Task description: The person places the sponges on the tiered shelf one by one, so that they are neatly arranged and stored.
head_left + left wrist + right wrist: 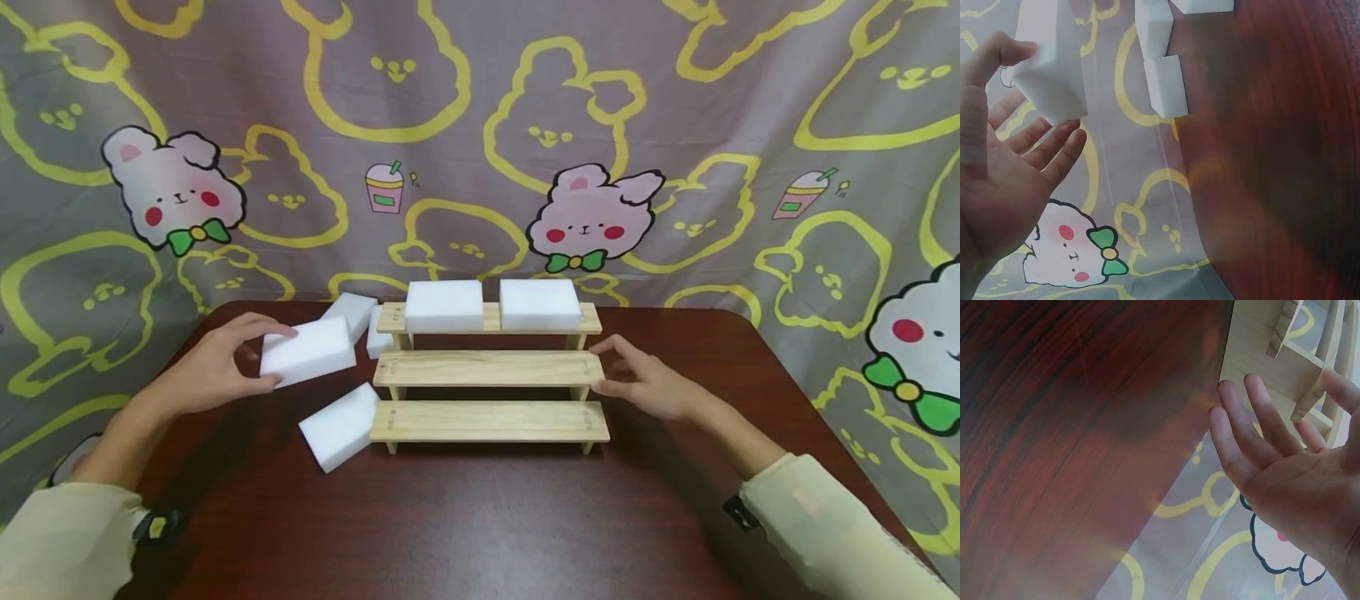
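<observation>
i've got the left hand (210, 367) pinching a white foam block (307, 352) between thumb and fingers, left of the three-tier wooden stand (491, 422). over on my right hand (656, 387), thumb and forefinger pinch the middle shelf's (487, 369) end. two blocks (445, 306) sit on the top shelf (491, 318); three others (339, 429) lie left on the surface (480, 525).

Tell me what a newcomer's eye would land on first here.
Probably the yellow-lined backdrop with its rosy-cheeked cartoon animals, rising behind the table. Next, the three-tier wooden stand in the middle, with two white blocks side by side on its top tier. Then the block held in the left grip, to the left of the stand.
</observation>
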The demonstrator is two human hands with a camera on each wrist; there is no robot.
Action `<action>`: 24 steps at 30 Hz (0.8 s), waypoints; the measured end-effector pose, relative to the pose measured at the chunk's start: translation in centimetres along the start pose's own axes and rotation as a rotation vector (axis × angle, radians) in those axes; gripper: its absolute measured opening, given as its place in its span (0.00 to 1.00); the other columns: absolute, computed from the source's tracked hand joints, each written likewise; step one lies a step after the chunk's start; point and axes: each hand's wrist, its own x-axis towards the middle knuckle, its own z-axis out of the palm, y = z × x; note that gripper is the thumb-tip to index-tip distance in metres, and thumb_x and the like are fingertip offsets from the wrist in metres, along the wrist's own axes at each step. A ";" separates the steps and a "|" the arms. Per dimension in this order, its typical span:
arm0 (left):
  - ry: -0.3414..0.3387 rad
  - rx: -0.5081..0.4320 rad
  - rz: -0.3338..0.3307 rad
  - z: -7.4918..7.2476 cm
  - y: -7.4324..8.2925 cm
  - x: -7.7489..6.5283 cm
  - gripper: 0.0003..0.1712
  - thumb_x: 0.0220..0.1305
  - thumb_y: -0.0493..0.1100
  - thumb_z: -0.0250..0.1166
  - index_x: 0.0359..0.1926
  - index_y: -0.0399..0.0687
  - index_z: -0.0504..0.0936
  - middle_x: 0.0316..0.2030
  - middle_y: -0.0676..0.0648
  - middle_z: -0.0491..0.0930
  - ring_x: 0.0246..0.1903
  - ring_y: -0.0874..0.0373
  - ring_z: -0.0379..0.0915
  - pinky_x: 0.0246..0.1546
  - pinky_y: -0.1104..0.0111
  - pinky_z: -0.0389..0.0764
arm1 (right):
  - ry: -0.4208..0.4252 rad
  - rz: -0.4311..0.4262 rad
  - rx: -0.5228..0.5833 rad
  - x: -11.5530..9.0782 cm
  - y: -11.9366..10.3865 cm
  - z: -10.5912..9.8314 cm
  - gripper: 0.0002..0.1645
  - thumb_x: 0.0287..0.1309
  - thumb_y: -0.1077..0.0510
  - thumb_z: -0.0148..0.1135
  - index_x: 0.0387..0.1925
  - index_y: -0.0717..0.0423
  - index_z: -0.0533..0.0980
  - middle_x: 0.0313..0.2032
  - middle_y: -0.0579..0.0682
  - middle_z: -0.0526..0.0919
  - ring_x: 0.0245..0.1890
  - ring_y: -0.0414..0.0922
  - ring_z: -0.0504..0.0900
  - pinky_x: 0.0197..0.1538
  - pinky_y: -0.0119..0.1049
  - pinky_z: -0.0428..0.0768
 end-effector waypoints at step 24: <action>-0.113 -0.024 0.034 0.3 2.2 0.6 0.34 0.48 0.41 0.82 0.58 0.42 0.82 0.57 0.39 0.77 0.49 0.46 0.71 0.38 0.65 0.79 | 0.003 -0.003 -0.014 0.1 0.3 0.1 0.28 0.69 0.54 0.66 0.63 0.54 0.66 0.60 0.63 0.78 0.58 0.63 0.81 0.51 0.56 0.82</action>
